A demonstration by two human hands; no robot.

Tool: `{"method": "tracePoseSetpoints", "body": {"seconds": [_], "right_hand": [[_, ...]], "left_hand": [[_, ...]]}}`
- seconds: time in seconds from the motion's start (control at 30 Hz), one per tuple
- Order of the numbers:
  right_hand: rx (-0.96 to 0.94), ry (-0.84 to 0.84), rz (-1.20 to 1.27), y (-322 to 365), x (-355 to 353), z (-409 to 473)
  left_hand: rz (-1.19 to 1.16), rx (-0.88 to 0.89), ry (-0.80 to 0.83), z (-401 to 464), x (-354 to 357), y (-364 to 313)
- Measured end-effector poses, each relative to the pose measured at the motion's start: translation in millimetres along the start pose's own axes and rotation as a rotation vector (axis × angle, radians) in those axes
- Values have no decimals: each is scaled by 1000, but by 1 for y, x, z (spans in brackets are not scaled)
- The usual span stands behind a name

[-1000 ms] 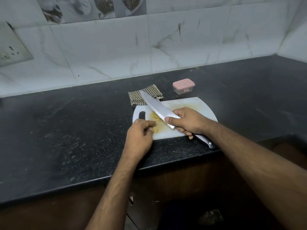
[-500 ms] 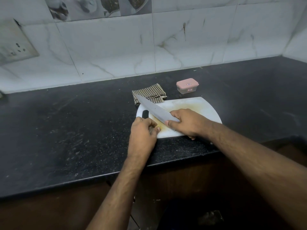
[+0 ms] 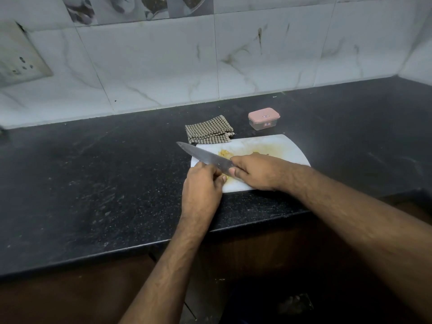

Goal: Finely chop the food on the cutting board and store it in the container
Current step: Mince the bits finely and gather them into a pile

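The right hand (image 3: 253, 173) grips the knife (image 3: 205, 158) where blade meets handle, thumb against the blade's flat, the tip reaching out past the left edge of the white cutting board (image 3: 289, 148). Just left of it, touching the blade, the left hand (image 3: 202, 185) curls its fingers over a bit of yellow food (image 3: 225, 153); more chopped food lies just beyond the blade. Beyond the right hand stands the lidded pink container (image 3: 264, 118), with a checked cloth (image 3: 208, 130) beyond the knife.
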State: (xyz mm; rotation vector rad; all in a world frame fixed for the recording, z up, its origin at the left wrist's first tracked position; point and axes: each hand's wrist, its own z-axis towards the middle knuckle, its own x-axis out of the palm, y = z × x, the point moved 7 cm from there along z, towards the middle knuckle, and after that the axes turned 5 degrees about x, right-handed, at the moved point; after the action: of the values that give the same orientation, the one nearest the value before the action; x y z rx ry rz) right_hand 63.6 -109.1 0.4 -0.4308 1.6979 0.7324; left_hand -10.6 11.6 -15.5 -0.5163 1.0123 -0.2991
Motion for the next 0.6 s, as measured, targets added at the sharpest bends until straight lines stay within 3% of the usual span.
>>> {"method": "tracePoseSetpoints", "body": {"seconds": [0.6], "right_hand": [[17, 31, -62, 4, -4, 8]], "left_hand": [[-52, -63, 15, 1, 4, 8]]}}
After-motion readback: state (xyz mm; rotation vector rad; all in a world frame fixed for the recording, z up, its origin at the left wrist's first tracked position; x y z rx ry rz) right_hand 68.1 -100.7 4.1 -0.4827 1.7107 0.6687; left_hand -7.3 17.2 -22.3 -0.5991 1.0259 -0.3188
